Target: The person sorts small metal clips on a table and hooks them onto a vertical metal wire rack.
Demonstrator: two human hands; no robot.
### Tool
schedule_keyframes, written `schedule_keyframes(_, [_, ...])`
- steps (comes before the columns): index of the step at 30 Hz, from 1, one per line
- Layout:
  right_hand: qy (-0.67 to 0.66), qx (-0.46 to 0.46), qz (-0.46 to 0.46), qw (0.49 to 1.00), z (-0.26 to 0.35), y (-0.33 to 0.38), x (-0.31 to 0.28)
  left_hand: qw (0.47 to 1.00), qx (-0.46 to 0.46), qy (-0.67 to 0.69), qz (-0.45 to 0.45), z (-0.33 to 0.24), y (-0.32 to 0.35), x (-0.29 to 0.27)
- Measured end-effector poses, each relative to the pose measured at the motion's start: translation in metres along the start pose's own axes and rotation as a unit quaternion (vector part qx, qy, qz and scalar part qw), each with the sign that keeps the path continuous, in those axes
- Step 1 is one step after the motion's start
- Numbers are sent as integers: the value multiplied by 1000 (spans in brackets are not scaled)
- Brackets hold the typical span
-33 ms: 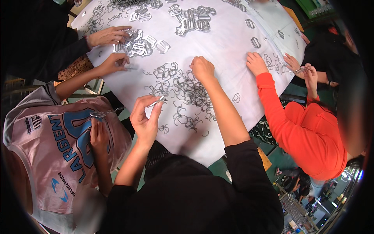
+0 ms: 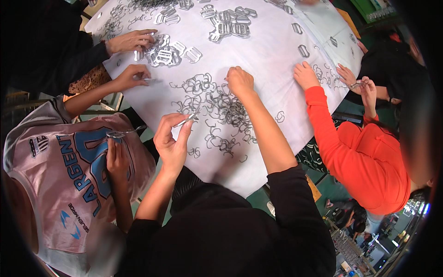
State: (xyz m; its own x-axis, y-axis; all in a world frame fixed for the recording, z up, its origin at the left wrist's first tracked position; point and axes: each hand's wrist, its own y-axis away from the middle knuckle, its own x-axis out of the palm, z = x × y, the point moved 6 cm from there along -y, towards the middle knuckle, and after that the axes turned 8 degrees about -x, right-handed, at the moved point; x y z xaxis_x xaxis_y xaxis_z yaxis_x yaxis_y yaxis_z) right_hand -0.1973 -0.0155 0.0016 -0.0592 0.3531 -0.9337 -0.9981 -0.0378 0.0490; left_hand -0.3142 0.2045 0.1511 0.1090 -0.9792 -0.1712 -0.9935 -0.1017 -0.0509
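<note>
My left hand (image 2: 170, 143) is closed, pinching a flat silvery buckle (image 2: 183, 121) between thumb and fingers. The buckle is seen nearly edge-on, so its openings are hidden. It hangs over the near left side of a loose heap of small bent wire hooks (image 2: 233, 111) on the white tabletop (image 2: 272, 60). Beyond the heap's far edge, my right hand (image 2: 241, 82) is closed with its fingers curled in. Whatever it holds, if anything, is hidden by the fingers.
Silvery slotted buckles lie in one pile (image 2: 226, 23) at the far middle and another pile (image 2: 164, 54) at the far left. Co-workers' hands (image 2: 131, 41) work on the left. A person in a red sleeve (image 2: 318, 108) handles metal pieces on the right.
</note>
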Motion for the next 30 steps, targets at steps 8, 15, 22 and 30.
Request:
schedule_keyframes(8, [-502, 60, -52, 861, 29, 70, -78, 1000, 5, -5, 28, 3, 1, 19])
schedule_keyframes(15, [-714, 56, -151, 682, 77, 148, -148, 994, 69, -53, 70, -23, 3, 47])
schedule_keyframes(22, [-624, 23, -302, 720, 69, 168, -161, 978, 155, -85, 111, -34, 12, 79])
schedule_keyframes(30, [-574, -49, -426, 698, 49, 189, -178, 955, 255, -84, 124, 14, -62, 102])
